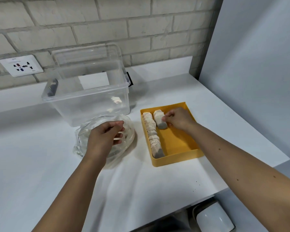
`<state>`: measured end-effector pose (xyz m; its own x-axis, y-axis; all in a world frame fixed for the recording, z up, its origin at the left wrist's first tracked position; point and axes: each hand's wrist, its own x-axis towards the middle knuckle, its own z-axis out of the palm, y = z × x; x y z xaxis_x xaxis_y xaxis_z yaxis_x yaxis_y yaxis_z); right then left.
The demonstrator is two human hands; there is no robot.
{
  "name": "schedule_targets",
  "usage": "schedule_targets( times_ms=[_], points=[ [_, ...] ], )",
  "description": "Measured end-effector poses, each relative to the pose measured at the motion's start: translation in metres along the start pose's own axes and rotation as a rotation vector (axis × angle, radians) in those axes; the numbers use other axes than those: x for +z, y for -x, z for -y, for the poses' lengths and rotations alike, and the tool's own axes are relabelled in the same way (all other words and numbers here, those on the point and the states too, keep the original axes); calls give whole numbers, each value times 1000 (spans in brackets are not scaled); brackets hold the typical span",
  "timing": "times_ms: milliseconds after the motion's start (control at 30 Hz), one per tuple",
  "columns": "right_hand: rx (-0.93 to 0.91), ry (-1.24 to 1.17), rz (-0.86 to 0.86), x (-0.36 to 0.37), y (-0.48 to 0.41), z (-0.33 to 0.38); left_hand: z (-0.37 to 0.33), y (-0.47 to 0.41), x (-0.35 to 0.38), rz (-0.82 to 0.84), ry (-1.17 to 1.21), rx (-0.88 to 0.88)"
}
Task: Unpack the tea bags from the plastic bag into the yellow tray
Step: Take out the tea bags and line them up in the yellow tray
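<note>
The right hand [177, 120] pinches a tea bag [160, 121] inside the tray [177, 144], beside a full row [153, 136]. The left hand [104, 136] sits over the bag [130, 129] with fingers curled; whether it grips the bag cannot be told.

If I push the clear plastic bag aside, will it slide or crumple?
Likely crumples: the plastic bag looks like thin, wrinkled film, slumped on the counter. Probably light, as little shows inside. It may slip on the smooth white counter.
</note>
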<state>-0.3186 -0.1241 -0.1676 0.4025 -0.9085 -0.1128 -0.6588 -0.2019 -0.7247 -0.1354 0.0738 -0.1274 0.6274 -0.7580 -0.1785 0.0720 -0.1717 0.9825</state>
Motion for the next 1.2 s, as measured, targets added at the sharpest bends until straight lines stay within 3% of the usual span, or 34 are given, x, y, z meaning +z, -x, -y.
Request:
schedule_targets(
  times_ms=[333,467,567,633,800,1067,1200],
  points=[
    [65,6,-78,8,-3,2,-11,-15,-58,-174,-292,162],
    [-117,-69,-249,12,18,38,-6,-14,-56,-76,-570,191],
    [-301,-174,-71,30,40,76,4,-21,-47,17,-729,173],
    [-426,-81,71,45,50,93,12,-28,-43,66,-773,143],
    [-500,113,116,63,53,109,31,-41,-32,101,-968,159],
    [-451,106,31,60,46,111,26,-21,-52,-45,-760,235],
    [-555,233,49,69,46,123,5,-1,-69,-157,-615,219]
  ],
)
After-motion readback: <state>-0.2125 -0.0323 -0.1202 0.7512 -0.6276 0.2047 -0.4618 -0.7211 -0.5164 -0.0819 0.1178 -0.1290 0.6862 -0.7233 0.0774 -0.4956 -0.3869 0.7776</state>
